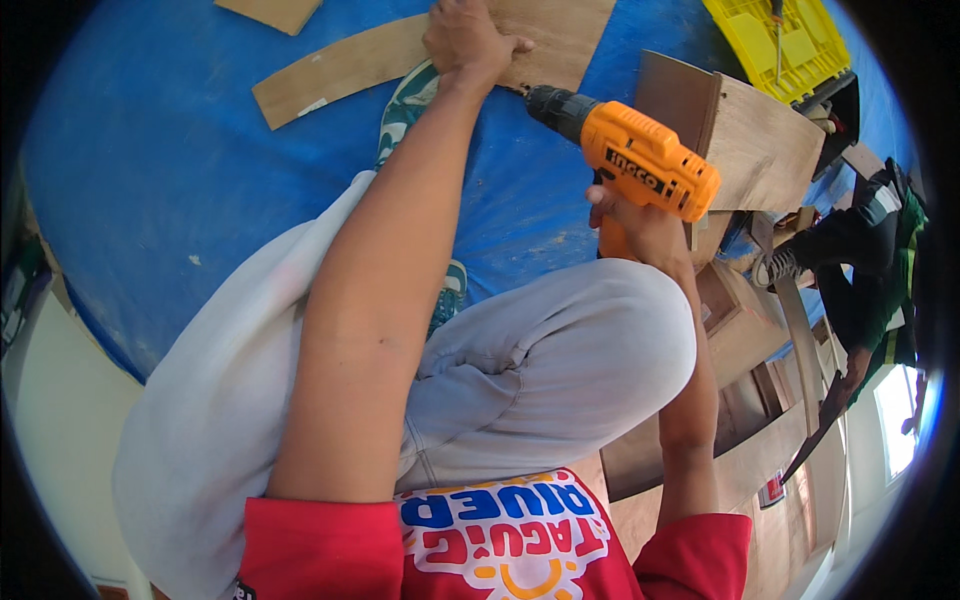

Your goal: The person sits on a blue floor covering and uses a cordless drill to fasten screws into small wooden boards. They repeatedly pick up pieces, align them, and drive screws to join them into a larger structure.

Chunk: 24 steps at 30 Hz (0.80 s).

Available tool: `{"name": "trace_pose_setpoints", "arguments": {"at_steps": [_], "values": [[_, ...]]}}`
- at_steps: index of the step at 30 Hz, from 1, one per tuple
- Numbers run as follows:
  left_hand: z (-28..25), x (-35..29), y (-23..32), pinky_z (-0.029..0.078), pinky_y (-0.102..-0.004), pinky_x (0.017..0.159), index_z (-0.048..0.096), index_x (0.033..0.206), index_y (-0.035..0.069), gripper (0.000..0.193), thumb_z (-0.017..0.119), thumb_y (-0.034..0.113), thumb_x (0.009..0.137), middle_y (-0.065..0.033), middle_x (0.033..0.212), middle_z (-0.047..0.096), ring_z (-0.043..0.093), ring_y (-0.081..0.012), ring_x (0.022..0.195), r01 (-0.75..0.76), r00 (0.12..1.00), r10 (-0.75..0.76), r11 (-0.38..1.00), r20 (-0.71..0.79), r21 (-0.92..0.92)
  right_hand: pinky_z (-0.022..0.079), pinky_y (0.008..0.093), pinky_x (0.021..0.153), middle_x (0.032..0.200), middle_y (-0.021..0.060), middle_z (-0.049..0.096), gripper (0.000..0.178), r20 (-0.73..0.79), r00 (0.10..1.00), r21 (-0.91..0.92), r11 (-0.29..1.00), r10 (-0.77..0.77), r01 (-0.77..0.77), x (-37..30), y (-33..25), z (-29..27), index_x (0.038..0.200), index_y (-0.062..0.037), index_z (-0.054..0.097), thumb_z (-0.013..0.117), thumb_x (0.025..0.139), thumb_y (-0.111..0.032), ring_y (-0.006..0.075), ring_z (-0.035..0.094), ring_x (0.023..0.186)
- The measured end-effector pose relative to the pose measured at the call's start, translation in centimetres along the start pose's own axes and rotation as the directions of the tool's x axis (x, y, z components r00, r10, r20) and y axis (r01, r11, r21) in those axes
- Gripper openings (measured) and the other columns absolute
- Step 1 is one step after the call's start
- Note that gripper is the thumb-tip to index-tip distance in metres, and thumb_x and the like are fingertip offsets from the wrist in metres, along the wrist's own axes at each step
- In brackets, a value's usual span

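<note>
My right hand [648, 232] is wrapped round the handle of an orange cordless drill [650, 150]. The drill's black chuck points up and left, its tip close to the near edge of a flat plywood board [560, 38]. At the top of the view, my left hand [468, 45] grips the board where it meets a curved plywood strip [340, 72], thumb stretched to the right and fingertips partly hidden. One green and white shoe [405, 105] of mine touches the strip's near edge.
A blue tarp [180, 190] covers the floor. Plywood boxes [755, 140] crowd the right side, with a yellow plastic case [785, 45] behind. Another person's dark-clothed leg [850, 240] and a saw [815, 430] are at far right. A plywood offcut [275, 10] lies at top left.
</note>
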<state>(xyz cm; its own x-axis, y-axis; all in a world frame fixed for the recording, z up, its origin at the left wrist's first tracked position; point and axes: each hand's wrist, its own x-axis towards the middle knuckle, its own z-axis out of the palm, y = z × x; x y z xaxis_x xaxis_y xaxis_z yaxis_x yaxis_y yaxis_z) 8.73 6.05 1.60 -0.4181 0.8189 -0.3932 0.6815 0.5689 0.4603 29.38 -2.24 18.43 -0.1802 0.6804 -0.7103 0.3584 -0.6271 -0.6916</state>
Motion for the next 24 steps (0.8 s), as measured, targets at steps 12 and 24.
{"name": "trace_pose_setpoints", "arguments": {"at_steps": [12,24], "values": [[-0.5,-0.1,0.0,0.047,-0.0510,0.106,0.048,0.146,0.012,0.101,0.096,0.042,0.063,-0.0185,0.143,0.054,0.053,-0.0378,0.130,-0.026,0.999,0.027,0.999,0.040,-0.023,0.055,0.0299,0.062,0.079,0.0048,0.068,0.022,-0.087,0.991,0.064,0.992,-0.103,0.109,0.0,1.6,0.1,0.114,-0.0025,0.066,0.071,0.099,-0.018,0.0141,0.066,0.065],[-4.2,-7.4,6.8,0.057,-0.0437,0.072,0.080,0.075,0.007,0.077,0.050,0.076,0.092,-0.0134,0.067,0.070,0.071,-0.0321,0.069,-0.372,0.730,0.600,0.750,0.326,-0.546,0.058,0.0310,0.062,0.082,0.0045,0.068,0.020,-0.059,0.989,0.047,0.989,-0.138,0.140,0.5,1.9,-1.4,0.115,-0.0044,0.065,0.070,0.098,-0.015,0.0141,0.067,0.067]]}}
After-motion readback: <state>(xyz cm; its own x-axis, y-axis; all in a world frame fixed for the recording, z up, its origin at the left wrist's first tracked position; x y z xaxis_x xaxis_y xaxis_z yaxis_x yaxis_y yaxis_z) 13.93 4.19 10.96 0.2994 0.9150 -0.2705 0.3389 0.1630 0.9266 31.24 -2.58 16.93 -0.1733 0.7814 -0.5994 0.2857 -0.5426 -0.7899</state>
